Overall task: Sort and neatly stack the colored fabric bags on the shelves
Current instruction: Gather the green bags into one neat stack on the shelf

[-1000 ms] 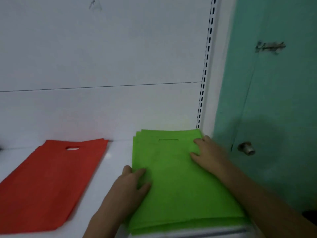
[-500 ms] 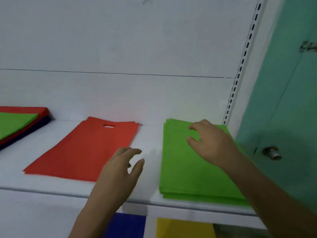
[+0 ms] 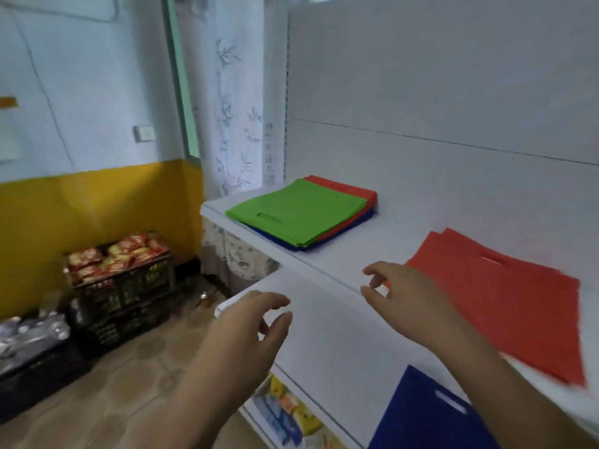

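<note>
A mixed pile sits at the left end of the top shelf (image 3: 340,257): a green bag (image 3: 298,212) on top, red bags (image 3: 353,192) under it and blue bags (image 3: 343,233) at the bottom. A separate red stack (image 3: 505,296) lies flat further right on the same shelf. A blue bag (image 3: 428,413) lies on the shelf below. My left hand (image 3: 249,322) hovers empty in front of the lower shelf, fingers loosely curled. My right hand (image 3: 402,293) floats over the top shelf's edge next to the red stack, fingers loosely curled, holding nothing.
Black crates (image 3: 120,280) with red snack packets stand on the floor at left, against a yellow and blue wall. A patterned curtain (image 3: 240,124) hangs beside the shelving. Colourful packets (image 3: 285,413) show under the lower shelf.
The view has swung left, away from the green stack by the teal door. Both hands have come off the green stack and now hover empty near the red stack and the shelf edge.
</note>
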